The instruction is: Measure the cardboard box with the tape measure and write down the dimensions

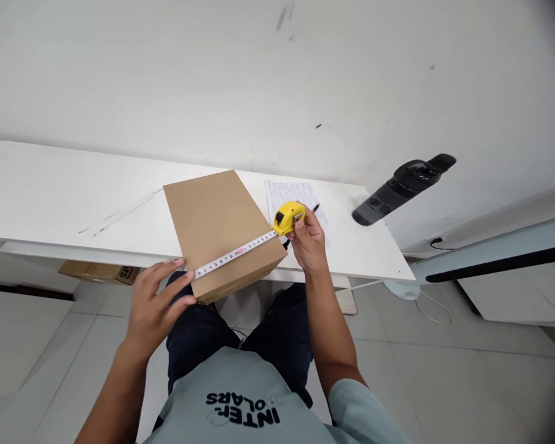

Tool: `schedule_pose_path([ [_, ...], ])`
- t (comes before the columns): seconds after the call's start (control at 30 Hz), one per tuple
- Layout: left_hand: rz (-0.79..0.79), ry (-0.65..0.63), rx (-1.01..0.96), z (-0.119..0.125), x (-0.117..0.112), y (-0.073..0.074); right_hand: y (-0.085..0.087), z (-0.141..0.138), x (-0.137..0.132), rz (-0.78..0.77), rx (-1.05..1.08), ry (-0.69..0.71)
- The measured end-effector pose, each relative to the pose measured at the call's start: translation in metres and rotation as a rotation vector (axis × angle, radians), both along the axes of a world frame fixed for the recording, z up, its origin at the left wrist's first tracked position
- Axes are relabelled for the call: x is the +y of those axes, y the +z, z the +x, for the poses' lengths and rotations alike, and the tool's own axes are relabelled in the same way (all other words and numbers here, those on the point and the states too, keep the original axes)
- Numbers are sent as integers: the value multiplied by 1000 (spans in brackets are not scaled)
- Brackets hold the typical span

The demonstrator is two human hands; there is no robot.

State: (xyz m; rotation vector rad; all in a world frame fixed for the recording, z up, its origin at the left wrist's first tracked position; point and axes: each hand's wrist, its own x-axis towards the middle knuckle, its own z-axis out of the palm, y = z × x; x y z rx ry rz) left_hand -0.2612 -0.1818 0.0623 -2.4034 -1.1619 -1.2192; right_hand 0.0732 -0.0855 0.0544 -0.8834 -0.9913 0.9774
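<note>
Left hand (160, 302) and right hand (308, 237) meet over a white surface (50, 185), on a flat brown cardboard box (213, 216) that overhangs its near edge. The left, fingers loosely spread, presses the end of a white tape blade (235, 253) onto the box's 7 o'clock corner; the right is closed around a yellow tape measure (288, 217) at its 3 o'clock corner. A printed sheet (296, 188) and red pen (315, 208) lie just beyond, at 2 o'clock.

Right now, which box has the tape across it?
The box on the table, tape along its near edge, from left hand to right hand. The other box lies under the table, untouched.
</note>
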Motion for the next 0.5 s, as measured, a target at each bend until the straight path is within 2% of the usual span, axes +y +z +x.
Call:
schedule_pose_path([
  [0.1,-72,-58,-8,13,0,4,-3,-8,0,36,94,30],
  [0.3,-42,37,-83,24,-4,-1,-4,-6,1,47,140,30],
  [0.5,-34,74,-83,21,0,-5,-11,-1,-2,44,116,24],
])
